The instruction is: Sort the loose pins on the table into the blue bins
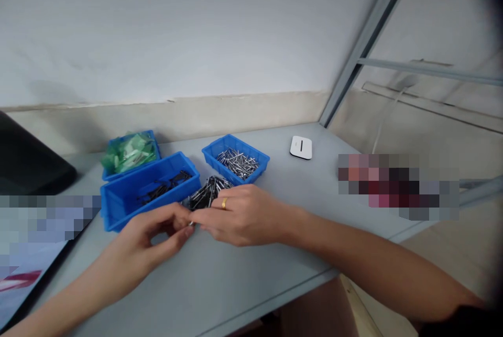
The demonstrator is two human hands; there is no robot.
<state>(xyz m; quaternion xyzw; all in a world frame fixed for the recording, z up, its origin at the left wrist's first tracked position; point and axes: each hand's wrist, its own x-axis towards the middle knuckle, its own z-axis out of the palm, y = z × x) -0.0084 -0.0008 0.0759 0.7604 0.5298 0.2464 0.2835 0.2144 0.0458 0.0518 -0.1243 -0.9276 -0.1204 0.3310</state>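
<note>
Metal piece (192,223) in arched left hand (138,240)

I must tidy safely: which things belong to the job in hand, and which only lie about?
Likely the job:
pinched shiny piece
pile of metal fasteners
blue bin with dark fasteners
blue bin with silver fasteners

Probably lying about:
white square device
bin of green plastic
black object at left
</note>
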